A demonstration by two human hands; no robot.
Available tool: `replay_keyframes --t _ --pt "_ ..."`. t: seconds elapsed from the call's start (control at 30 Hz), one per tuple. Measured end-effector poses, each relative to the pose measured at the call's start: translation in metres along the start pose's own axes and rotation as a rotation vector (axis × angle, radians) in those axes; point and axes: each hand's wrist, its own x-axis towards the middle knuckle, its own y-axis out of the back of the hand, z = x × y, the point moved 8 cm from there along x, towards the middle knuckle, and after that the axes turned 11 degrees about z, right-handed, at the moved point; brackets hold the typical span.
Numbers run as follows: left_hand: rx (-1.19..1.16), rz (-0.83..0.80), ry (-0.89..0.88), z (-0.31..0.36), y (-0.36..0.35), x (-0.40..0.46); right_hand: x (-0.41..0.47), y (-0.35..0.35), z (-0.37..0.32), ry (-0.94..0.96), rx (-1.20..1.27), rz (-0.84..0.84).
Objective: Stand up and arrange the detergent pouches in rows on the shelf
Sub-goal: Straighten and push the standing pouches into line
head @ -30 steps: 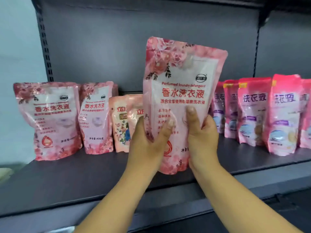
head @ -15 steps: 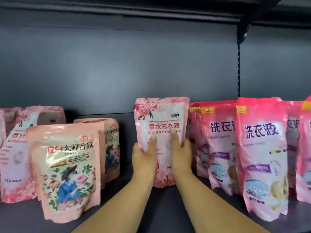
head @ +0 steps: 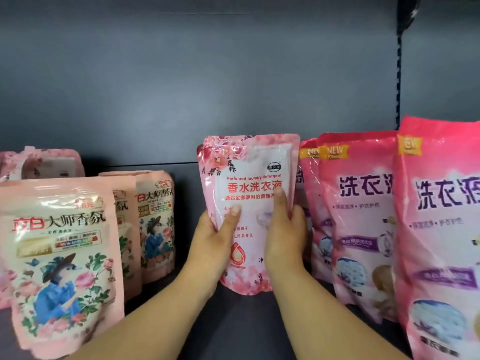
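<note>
pink rose pouch [head: 249, 216] upright, both hands' grip, contents apparently unseen.

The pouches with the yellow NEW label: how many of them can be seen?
3: the nearest at far right, the middle one behind it, the rearmost partly hidden beside the held pouch. More may be hidden.

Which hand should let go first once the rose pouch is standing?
Probably left. The right hand wraps the rose pouch on the side next to the hot-pink pouches, so it can keep steadying there. The left hand faces open shelf.
</note>
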Motion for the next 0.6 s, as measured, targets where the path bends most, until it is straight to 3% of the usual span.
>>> replay_keyframes --t 0.1,0.47,0.6 --pt "0.013 -0.002 -0.049 0.003 -0.003 0.001 0.001 -0.001 0.003 0.029 -0.045 -0.011" --pt "0.154 0.112 0.044 -0.006 0.012 0.002 -0.014 0.009 -0.002 0.078 -0.337 -0.097" --pt "0.486 0.297 0.090 0.002 0.036 -0.015 -0.028 0.019 -0.005 0.119 -0.662 -0.080"
